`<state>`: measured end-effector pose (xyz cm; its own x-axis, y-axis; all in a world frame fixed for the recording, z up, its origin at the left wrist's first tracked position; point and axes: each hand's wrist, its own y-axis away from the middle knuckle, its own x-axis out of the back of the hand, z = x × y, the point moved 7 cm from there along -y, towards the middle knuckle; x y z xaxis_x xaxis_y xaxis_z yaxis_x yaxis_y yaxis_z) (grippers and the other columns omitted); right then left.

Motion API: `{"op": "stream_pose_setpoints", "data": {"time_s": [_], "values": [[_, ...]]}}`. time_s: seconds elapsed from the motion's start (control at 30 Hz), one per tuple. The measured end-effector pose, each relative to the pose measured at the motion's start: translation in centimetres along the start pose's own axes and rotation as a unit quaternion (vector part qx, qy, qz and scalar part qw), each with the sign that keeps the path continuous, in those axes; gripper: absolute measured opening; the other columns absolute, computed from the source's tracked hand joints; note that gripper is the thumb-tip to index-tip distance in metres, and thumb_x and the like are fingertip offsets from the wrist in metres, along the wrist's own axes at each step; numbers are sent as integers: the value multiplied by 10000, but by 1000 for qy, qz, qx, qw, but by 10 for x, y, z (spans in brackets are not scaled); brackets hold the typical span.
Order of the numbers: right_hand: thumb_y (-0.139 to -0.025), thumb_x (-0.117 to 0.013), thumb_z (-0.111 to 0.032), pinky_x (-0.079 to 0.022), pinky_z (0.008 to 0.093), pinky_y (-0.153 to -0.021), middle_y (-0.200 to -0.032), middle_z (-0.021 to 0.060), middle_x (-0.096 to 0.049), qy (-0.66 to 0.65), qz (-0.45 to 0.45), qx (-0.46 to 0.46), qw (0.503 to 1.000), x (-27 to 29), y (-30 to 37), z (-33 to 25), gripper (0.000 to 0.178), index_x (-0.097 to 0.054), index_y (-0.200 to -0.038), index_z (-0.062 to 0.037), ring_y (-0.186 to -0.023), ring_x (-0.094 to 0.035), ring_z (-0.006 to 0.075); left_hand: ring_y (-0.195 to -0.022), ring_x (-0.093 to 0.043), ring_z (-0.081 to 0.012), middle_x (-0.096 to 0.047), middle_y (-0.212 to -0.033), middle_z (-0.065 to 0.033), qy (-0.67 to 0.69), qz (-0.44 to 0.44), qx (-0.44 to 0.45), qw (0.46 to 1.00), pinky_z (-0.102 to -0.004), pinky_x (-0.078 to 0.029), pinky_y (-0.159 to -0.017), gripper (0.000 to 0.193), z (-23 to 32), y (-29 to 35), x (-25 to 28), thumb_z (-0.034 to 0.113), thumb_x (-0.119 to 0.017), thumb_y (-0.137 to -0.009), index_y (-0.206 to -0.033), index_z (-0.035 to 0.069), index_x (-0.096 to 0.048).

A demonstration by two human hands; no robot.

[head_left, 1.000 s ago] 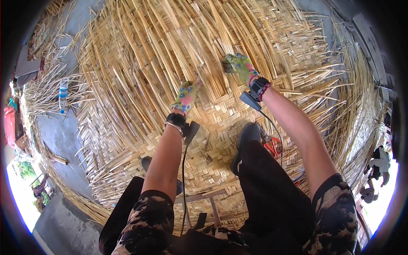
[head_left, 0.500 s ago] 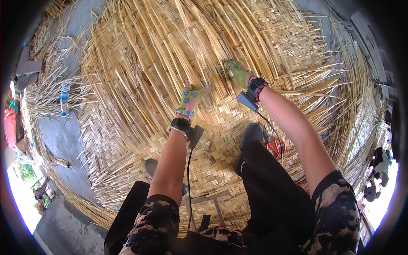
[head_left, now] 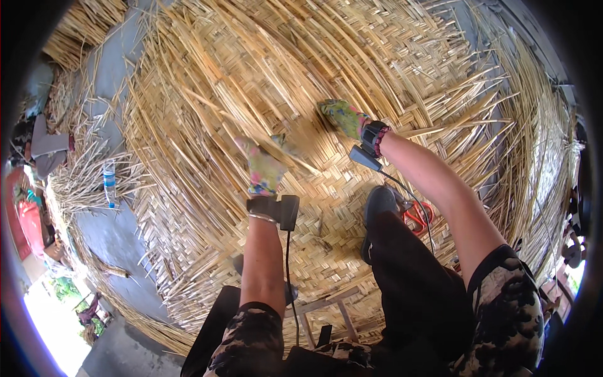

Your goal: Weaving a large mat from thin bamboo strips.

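Note:
A large mat (head_left: 326, 248) of woven straw-coloured split cane spreads under me, its long loose strips (head_left: 207, 56) running away toward the far side. My left hand (head_left: 266, 171), in a flowered glove, is over the near ends of these strips. Its fingers are smeared by motion, and a pale strip (head_left: 304, 165) passes close by them, slanting across the weave. Farther off to the right, my right hand (head_left: 344, 119) in a matching glove rests low on the strips. Its fingers curl down and inward; what they close on is hidden.
Red-handled cutters (head_left: 417, 217) lie beside my dark shoe (head_left: 380, 204) on the mat. A water bottle (head_left: 109, 185) stands among scattered strips at left. Split ends (head_left: 477, 132) stick out along the right side. A person's sleeve (head_left: 50, 144) shows at far left.
My left hand has shifted left and a little nearer, and a strip beside it now lies aslant. My right hand has moved slightly left. The whole view has swung somewhat.

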<state>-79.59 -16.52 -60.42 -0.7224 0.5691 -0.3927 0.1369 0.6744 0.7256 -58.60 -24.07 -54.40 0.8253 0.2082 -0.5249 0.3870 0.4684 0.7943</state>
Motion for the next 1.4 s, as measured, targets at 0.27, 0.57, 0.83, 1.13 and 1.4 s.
{"op": "stream_pose_setpoints", "data": {"time_s": [0.27, 0.57, 0.83, 1.13, 1.4], "values": [[-950, -324, -269, -483, 336, -790, -1176, 48, -593, -179, -43, -48, 982, 49, -53, 44, 380, -532, -1225, -108, -932, -592, 203, -1075, -534, -305, -516, -1244, -121, -226, -181, 28, 957, -482, -432, -910, 492, 3, 7, -48, 322, -536, -908, -1289, 30, -427], [-732, -627, -193, -489, 331, -698, -755, 44, -620, 791, -250, 201, 521, -65, 5, -38, 195, -649, -871, -58, -709, -585, 197, -969, -577, -217, -570, -1114, -107, -158, -81, -135, 975, -330, -482, -851, 275, 10, -11, -10, 130, -515, -900, -1155, 27, -522], [-704, -616, -349, -492, 407, -672, -829, 130, -656, 787, -92, 313, 524, -29, 14, -52, 316, -656, -845, -70, -758, -625, 280, -789, -596, -164, -630, -987, -65, -364, -11, -310, 878, -321, -499, -804, 261, 35, 74, 17, 117, -569, -875, -1112, 9, -559], [-740, -578, -127, -518, 385, -664, -840, 113, -645, 794, -9, 205, 573, -27, 37, -62, 189, -661, -909, -138, -785, -627, 293, -1136, -512, -211, -562, -1199, -100, -204, 30, -343, 917, -357, -393, -996, 336, 38, 92, 43, 191, -499, -930, -1223, 29, -512], [-676, -588, -135, -501, 367, -640, -771, 118, -625, 801, 3, 340, 493, -46, 55, -67, 92, -627, -745, -86, -737, -611, 300, -1015, -570, -215, -609, -1072, -102, -115, 66, -115, 984, -363, -482, -822, 293, 7, 52, 110, 274, -575, -885, -1051, 33, -581]]}}
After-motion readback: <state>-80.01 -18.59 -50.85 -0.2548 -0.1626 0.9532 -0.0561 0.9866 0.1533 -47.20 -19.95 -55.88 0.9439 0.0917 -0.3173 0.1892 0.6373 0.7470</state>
